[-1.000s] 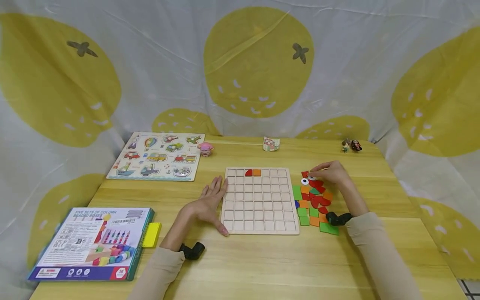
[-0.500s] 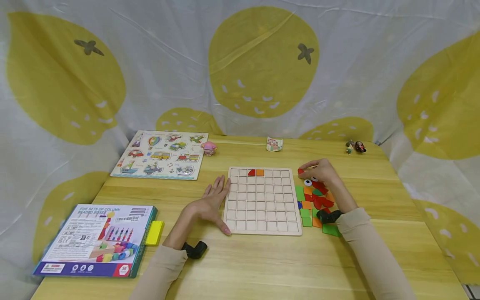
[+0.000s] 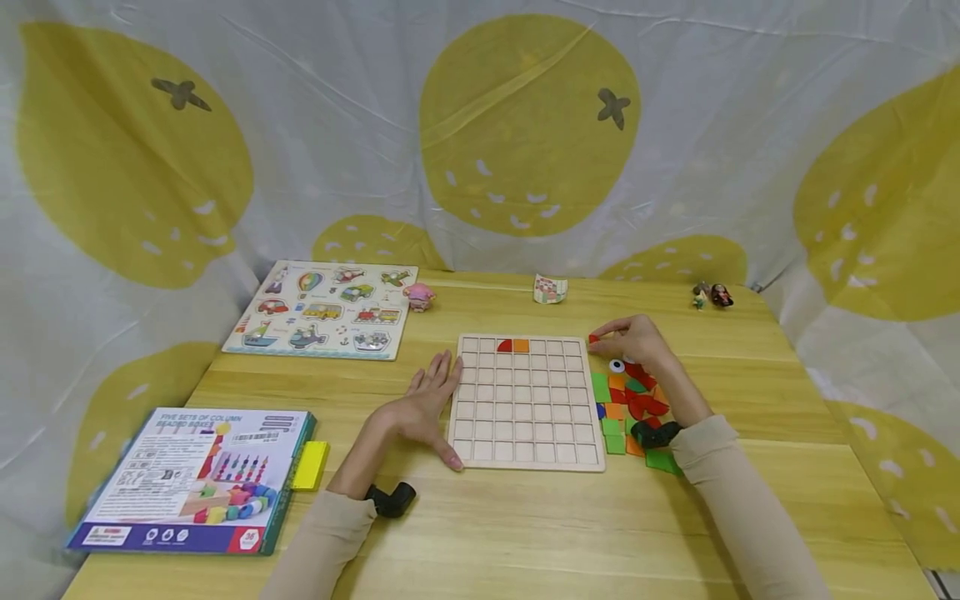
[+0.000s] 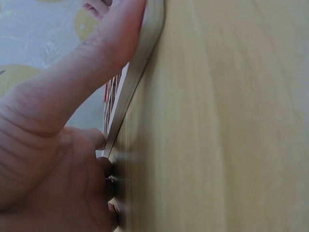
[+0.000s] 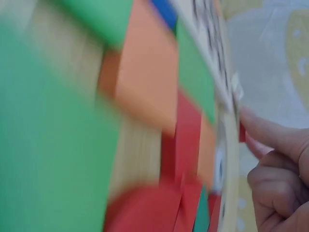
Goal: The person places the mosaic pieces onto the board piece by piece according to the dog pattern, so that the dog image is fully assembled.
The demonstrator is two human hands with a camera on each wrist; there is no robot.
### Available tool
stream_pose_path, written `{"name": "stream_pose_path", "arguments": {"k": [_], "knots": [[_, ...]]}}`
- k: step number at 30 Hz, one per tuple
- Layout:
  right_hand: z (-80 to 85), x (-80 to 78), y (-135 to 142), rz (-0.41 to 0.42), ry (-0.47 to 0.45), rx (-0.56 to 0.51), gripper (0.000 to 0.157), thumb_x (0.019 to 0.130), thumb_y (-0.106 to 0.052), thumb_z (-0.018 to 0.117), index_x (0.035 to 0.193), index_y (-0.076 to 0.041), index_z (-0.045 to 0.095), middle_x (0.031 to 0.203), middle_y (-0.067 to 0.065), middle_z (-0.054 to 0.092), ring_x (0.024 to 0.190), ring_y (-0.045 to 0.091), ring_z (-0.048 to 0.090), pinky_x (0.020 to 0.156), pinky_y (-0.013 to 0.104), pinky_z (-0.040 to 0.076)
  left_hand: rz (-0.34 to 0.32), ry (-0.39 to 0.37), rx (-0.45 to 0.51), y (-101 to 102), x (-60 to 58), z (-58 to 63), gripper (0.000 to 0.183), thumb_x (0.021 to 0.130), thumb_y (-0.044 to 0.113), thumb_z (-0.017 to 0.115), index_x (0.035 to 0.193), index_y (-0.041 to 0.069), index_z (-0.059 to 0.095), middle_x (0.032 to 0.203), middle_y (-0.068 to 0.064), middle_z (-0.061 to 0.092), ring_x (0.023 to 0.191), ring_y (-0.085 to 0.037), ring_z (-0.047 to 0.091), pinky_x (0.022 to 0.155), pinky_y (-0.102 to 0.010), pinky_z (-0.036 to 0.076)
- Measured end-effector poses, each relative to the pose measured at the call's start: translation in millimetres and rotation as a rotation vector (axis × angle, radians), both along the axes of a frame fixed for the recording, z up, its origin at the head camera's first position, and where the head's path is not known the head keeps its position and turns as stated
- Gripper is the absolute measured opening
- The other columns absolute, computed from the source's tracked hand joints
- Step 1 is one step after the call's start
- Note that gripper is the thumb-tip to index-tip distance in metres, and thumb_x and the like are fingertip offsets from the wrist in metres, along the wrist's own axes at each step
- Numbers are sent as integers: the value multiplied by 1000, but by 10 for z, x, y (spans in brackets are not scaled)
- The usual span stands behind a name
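Note:
A wooden grid board lies in the middle of the table in the head view. Two pieces occupy its top row: a red quarter-circle and an orange square. My left hand rests along the board's left edge, fingers spread and straight. By the board's top right corner, my right hand pinches a small red piece between thumb and fingertips; its full shape is hidden. Beneath that wrist lie loose red, green and orange pieces, beside a round eye piece.
A vehicle puzzle board and a pink figurine stand at the back left. Front left is a bead-set box with a yellow block. A patterned card and small figurines sit at the back.
My right hand has moved left from the loose pieces to the board's top right corner, carrying the red piece. The left hand stays on the board's edge. The head view has shifted slightly.

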State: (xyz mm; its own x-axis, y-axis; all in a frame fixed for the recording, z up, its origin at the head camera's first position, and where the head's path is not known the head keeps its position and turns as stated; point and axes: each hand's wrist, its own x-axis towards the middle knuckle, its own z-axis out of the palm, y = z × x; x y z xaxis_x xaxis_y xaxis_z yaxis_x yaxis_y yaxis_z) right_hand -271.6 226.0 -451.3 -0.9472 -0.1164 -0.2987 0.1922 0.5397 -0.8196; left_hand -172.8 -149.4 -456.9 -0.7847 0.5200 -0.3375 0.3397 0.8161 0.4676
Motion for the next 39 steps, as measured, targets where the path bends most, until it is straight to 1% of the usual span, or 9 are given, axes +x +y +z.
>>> {"name": "stream_pose_path", "arguments": {"k": [6, 9, 12, 16, 20, 25, 31, 36, 39], "knots": [[53, -2, -439, 66, 40, -38, 29, 77, -20, 82, 102, -7, 75, 49, -7, 25, 48, 13, 20, 49, 28, 24, 6, -8, -7, -6, 7, 0, 155, 49, 58, 89, 153, 7, -13, 158, -19, -24, 148, -33, -21, 122, -53, -6], [33, -19, -648, 94, 57, -38, 27, 74, -19, 83, 98, -8, 76, 48, -7, 29, 50, 13, 21, 50, 28, 24, 5, -4, -11, -5, 7, 1, 155, 49, 58, 89, 153, 7, -13, 158, -19, -24, 148, -33, -21, 122, -53, -6], [-10, -31, -773, 99, 75, -12, 28, 71, -19, 86, 95, -8, 77, 49, -6, 40, 51, 13, 25, 50, 26, 25, 1, 1, -16, 3, 7, 1, 155, 49, 58, 89, 153, 8, -13, 159, -19, -23, 148, -33, -21, 122, -53, -6], [-38, -26, -822, 92, 86, 33, 31, 69, -19, 87, 97, -8, 77, 75, 0, 62, 63, 16, 33, 56, 26, 31, -3, -1, -17, 12, 6, 0, 155, 49, 58, 89, 153, 8, -14, 158, -19, -24, 148, -33, -22, 122, -53, -6], [-17, -13, -796, 74, 68, 23, 30, 72, -18, 86, 98, -8, 77, 102, 8, 66, 69, 16, 37, 58, 26, 33, 2, -2, -18, 9, 8, 0, 155, 49, 57, 89, 153, 8, -14, 158, -19, -24, 148, -33, -21, 122, -52, -6], [-39, -35, -771, 67, 60, -1, 26, 73, -16, 84, 96, -5, 77, 92, 11, 69, 58, 11, 37, 53, 25, 31, 7, 3, -26, 0, 12, 9, 155, 49, 57, 89, 153, 8, -14, 159, -18, -24, 149, -32, -21, 122, -52, -6], [-46, -6, -802, 59, 74, 36, 26, 72, -19, 85, 92, -6, 78, 103, 12, 74, 83, 16, 59, 64, 23, 46, 7, -4, -28, 4, 20, 14, 155, 49, 58, 89, 153, 8, -14, 158, -18, -24, 148, -32, -21, 122, -52, -6], [-30, -16, -716, 104, 64, 16, 25, 76, -22, 82, 97, -9, 77, 95, 8, 67, 70, 17, 43, 58, 26, 34, 6, 2, -26, 1, 15, 14, 155, 49, 58, 89, 153, 8, -14, 158, -19, -24, 149, -32, -21, 122, -52, -5], [20, -11, -539, 108, 73, 13, 28, 79, -24, 80, 103, -11, 76, 74, 1, 52, 62, 18, 30, 56, 29, 28, 4, 8, -19, -8, 13, 9, 155, 49, 58, 89, 153, 7, -13, 158, -19, -24, 149, -34, -21, 122, -53, -5]]}}
